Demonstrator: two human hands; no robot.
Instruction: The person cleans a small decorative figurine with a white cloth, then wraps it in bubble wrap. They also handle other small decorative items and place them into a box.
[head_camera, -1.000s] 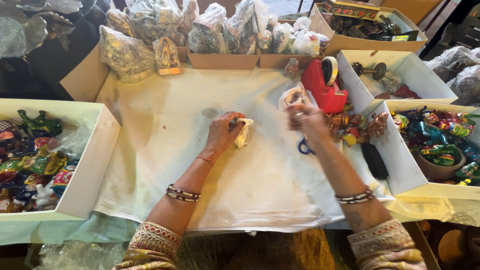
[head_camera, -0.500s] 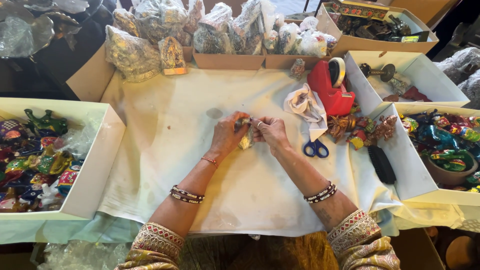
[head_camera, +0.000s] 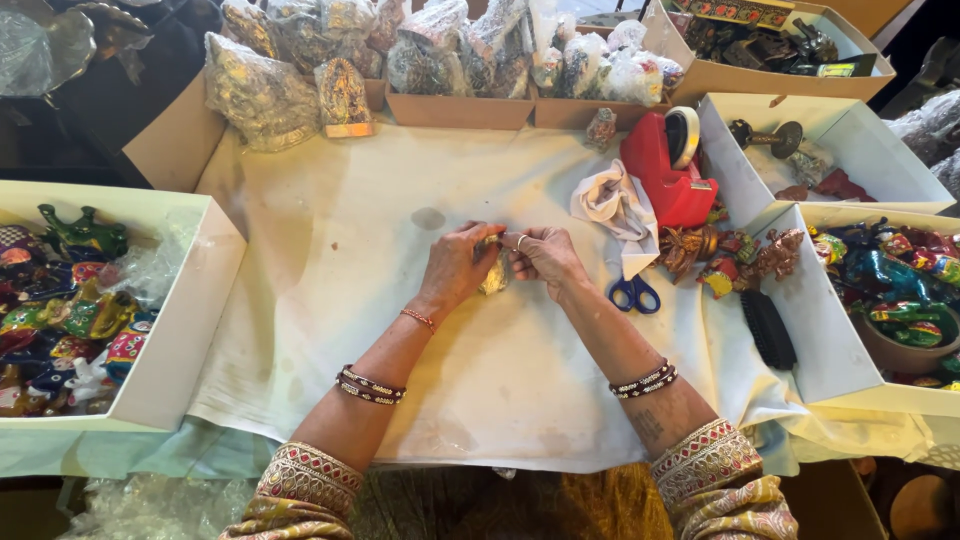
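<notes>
Wide work table under a stained white cloth, edged all round by boxes. At the left, a white cardboard box heaped with glossy painted animal figurines; at the right, two more white boxes of bright wrapped pieces; along the far edge, brown cartons stuffed with plastic-wrapped statuettes. Nearer the middle, a red tape dispenser, a crumpled white rag, blue-handled scissors, a black brush. Smallest, at the centre just above the cloth: a little pale gold object in clear wrap, pinched between both hands. Left hand closed on its left side, right hand closed on its right, fingertips meeting over it. Exact shape mostly hidden by fingers. Possible trouble, as a judgement: a slick wrap slipping from so light a pinch and dropping onto the cloth, or a sleeve or elbow catching the scissors lying just beside the right wrist
</notes>
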